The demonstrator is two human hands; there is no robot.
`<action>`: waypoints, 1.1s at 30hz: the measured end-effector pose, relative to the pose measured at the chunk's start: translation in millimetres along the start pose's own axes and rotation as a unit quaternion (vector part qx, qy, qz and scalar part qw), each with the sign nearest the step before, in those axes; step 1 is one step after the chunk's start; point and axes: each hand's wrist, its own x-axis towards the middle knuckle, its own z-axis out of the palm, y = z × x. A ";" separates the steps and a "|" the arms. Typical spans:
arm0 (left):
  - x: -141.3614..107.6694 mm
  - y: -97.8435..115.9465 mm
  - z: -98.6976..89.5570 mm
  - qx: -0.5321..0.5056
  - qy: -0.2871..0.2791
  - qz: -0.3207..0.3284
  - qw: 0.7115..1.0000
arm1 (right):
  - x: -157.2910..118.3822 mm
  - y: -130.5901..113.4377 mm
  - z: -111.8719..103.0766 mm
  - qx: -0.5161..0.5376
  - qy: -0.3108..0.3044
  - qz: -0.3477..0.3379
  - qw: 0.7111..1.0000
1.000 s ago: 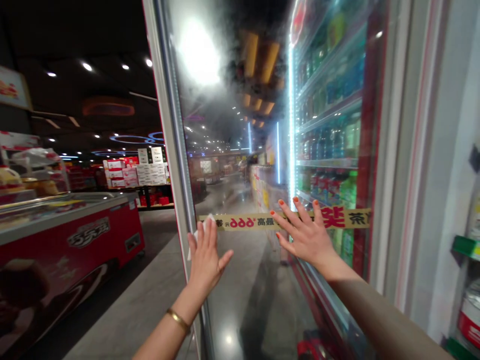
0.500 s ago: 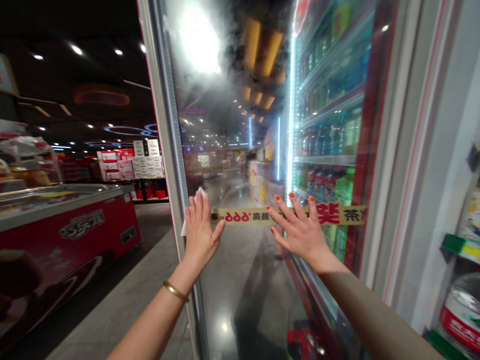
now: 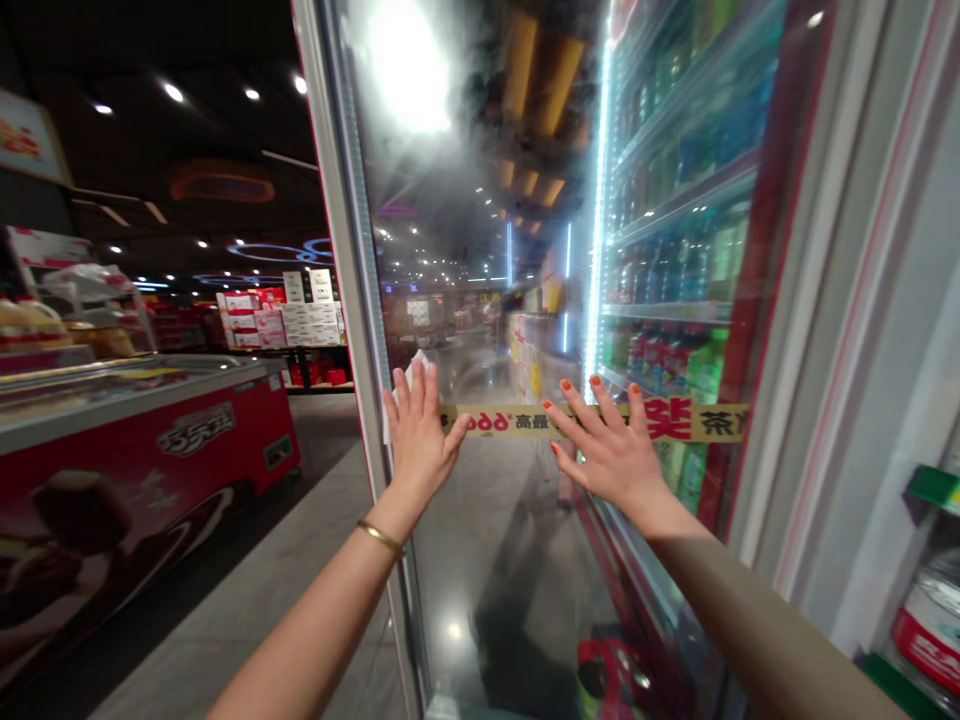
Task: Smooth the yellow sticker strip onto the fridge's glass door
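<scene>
Both my hands are flat on the glass door (image 3: 480, 540). My left hand (image 3: 421, 425) lies with fingers stretched out near the door's left frame (image 3: 351, 270). White paper or cloth (image 3: 418, 358) shows under its fingertips; the rest is hidden behind the hand. My right hand (image 3: 611, 450), fingers spread and orange nails showing, rests further right with nothing visible in it. Between and behind the hands runs a yellow strip (image 3: 531, 422) with mirrored red and black characters. Bottled drinks (image 3: 652, 275) on lit shelves appear in the glass.
A red ice-cream freezer (image 3: 247, 440) stands at the left on the grey tiled floor (image 3: 315, 560). Stacked boxes (image 3: 315, 320) sit farther back. At the right edge is a shelf with a green edge (image 3: 934, 487) and a large clear container (image 3: 930, 615) below it.
The view has turned a little left, so the door, freezer and boxes appear farther right. My left hand now covers slightly more of the strip's left end. Both hands stay flat on the glass.
</scene>
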 end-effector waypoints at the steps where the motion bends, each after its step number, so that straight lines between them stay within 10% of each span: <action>1: -6.8 8.7 3.9 -0.007 -0.007 0.036 0.999 | 0.2 0.3 -0.6 -0.005 0.002 -0.002 1.000; 4: -69.0 33.6 10.1 -0.011 -0.035 0.294 0.955 | 1.7 1.1 -2.1 -0.008 0.022 -0.016 1.000; 7: -126.2 28.3 7.5 -0.024 -0.030 0.385 0.922 | 2.9 1.0 -2.1 -0.004 0.037 -0.019 0.999; 10: -109.7 1.8 3.9 -0.013 -0.020 0.303 0.953 | 2.5 0.3 -1.4 0.000 0.032 -0.015 0.999; 15: -38.3 1.5 19.5 0.011 -0.010 -0.009 1.000 | 0.1 -0.3 -0.5 0.019 0.021 -0.001 1.000; 22: -158.8 28.7 14.8 -0.039 -0.072 0.334 0.939 | 1.3 -0.5 -1.9 -0.002 0.031 -0.015 0.999; 25: -153.3 5.0 10.3 -0.032 -0.079 0.295 0.952 | -0.3 -0.5 -1.9 -0.002 0.011 -0.007 1.000; 30: -96.0 5.8 27.3 0.015 -0.040 0.027 0.999 | -2.7 1.2 -1.0 0.008 0.001 0.001 1.000; 33: -121.2 39.3 30.5 -0.002 0.001 0.136 0.991 | -1.8 2.1 -2.1 -0.002 0.026 -0.009 1.000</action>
